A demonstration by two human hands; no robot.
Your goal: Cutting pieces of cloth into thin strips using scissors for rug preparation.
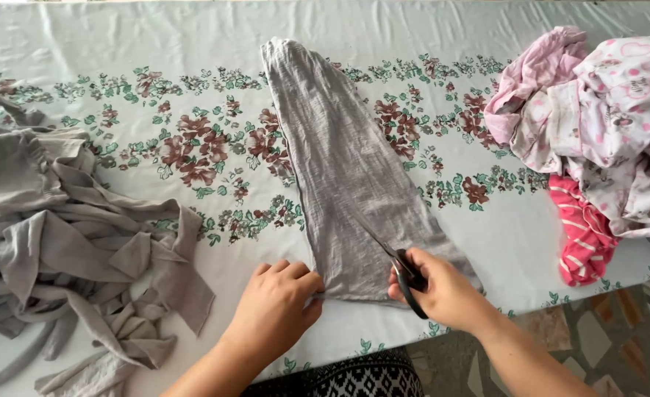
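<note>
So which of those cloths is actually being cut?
The flat grey piece in the middle, under the scissors; the grey scraps and pink heap lie untouched aside.

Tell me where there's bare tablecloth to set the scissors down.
Free cloth lies between the grey strip pile and the grey fabric piece, and between that piece and the pink clothes heap. The far edge of the tablecloth is open too. Both side ends are crowded.

Home setting: floral tablecloth (pixel 193 147), heap of pink clothes (pixel 597 117), stone-tile floor (pixel 597 345)
</note>
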